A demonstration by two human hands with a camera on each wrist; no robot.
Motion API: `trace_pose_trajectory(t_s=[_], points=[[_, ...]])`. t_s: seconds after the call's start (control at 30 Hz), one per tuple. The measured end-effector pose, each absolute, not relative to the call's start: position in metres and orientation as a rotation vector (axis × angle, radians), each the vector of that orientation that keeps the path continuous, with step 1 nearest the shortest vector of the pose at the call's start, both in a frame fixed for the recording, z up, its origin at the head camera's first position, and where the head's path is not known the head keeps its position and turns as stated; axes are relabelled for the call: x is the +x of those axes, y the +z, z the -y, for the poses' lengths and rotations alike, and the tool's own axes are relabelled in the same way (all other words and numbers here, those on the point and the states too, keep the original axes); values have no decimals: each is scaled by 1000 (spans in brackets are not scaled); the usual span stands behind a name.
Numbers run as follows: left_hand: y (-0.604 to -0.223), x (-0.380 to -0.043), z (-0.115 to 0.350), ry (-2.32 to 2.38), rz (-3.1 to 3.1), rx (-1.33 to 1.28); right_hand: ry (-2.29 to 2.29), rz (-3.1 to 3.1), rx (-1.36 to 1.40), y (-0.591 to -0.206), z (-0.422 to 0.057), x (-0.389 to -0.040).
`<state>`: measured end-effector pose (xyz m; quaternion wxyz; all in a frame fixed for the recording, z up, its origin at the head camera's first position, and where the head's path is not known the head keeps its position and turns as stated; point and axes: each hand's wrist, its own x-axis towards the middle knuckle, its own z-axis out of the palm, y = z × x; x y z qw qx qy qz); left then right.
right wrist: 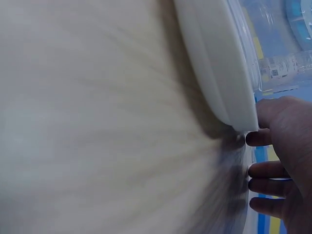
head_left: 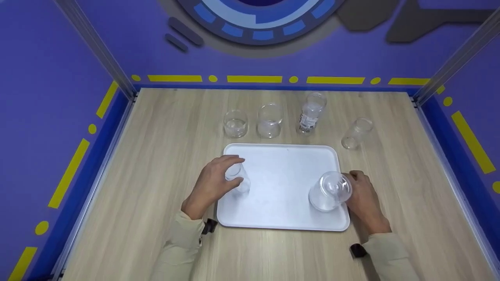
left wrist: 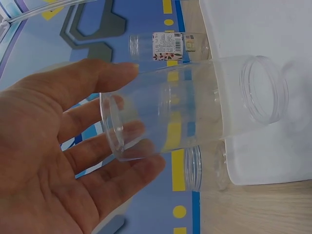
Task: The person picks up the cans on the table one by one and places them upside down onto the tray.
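Note:
In the head view, my left hand (head_left: 213, 179) curves its thumb and fingers round a slim clear jar (head_left: 242, 185) over the left side of the white tray (head_left: 281, 187). The left wrist view shows this jar (left wrist: 195, 107) with its ringed neck toward the tray and its flat base by my fingers. My right hand (head_left: 363, 195) is at the tray's right edge, beside a wider clear jar (head_left: 322, 199) standing on the tray. From the right wrist, its fingers (right wrist: 268, 170) look straight and spread, with thumb and index right at the tray rim (right wrist: 246, 97).
Behind the tray stand a short clear jar (head_left: 235, 127), a wider clear jar (head_left: 269, 125) and a tall labelled one (head_left: 310, 117). A slim clear jar (head_left: 355, 134) stands to the back right. Blue-purple walls (head_left: 254, 64) enclose the wooden table (head_left: 156, 156).

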<state>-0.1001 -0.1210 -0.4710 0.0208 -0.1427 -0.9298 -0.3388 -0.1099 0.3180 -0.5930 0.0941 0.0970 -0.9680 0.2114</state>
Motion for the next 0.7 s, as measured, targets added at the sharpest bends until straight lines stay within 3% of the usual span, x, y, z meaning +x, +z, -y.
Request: trace_pose_trajectory(t_s=[0.7], points=[[-478,-103,117,-1055,2940,-457,520,2904,333,-587,-318,-112]])
